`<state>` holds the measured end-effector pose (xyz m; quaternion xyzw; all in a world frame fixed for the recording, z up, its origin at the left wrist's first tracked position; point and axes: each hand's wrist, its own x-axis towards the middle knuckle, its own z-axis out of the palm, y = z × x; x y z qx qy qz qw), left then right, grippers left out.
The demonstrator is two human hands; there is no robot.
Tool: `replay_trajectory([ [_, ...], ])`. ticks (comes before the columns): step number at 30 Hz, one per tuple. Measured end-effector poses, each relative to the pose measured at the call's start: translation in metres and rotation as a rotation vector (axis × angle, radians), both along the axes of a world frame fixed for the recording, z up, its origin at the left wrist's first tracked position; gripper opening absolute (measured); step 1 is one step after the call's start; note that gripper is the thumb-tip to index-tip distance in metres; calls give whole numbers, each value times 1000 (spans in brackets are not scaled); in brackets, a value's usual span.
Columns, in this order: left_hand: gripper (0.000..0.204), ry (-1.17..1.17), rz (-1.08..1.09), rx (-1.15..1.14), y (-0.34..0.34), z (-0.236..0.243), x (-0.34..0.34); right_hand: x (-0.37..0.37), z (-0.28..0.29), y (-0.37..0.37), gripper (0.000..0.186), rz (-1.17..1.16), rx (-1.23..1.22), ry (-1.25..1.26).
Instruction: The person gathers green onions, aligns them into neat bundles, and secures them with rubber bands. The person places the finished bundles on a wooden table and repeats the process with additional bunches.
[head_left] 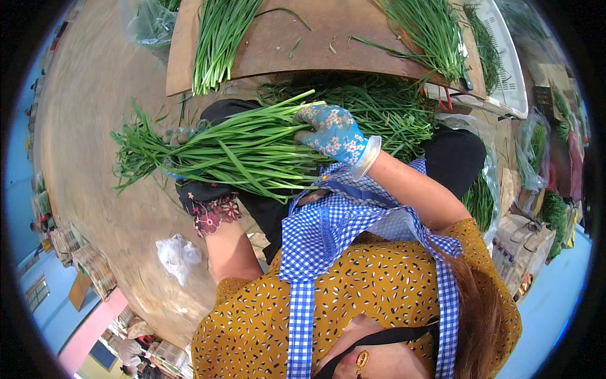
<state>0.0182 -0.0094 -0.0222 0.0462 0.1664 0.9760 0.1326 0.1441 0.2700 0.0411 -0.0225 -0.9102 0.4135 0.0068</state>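
A big bunch of garlic chives [246,148] lies sideways over my lap, leafy tips to the left and pale stalk ends to the right. My left hand [179,136] is wrapped round the leafy end; leaves hide most of it, and gloved fingers show on top. At the stalk end, my right hand [334,134], in a blue flowered glove, has its fingers closed on some stalks. A heap of loose chives [391,114] lies beyond my right hand, under the board's edge.
Ahead stands a wooden board [315,44] with a chive bundle [221,44] at left and another pile [423,35] at right, beside a knife [466,76]. A white plastic crate [514,63] is at far right. A crumpled white bag [178,258] lies on the floor at left.
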Motion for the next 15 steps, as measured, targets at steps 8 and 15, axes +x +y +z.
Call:
replay_trajectory([
  [8, 18, 7, -8, 5, -6, 0, -5, -11, 15, 13, 37, 91, -223, -331],
  [15, 22, -3, -9, 0, -5, 2, -1, 8, -2, 23, 36, 35, 12, -143],
])
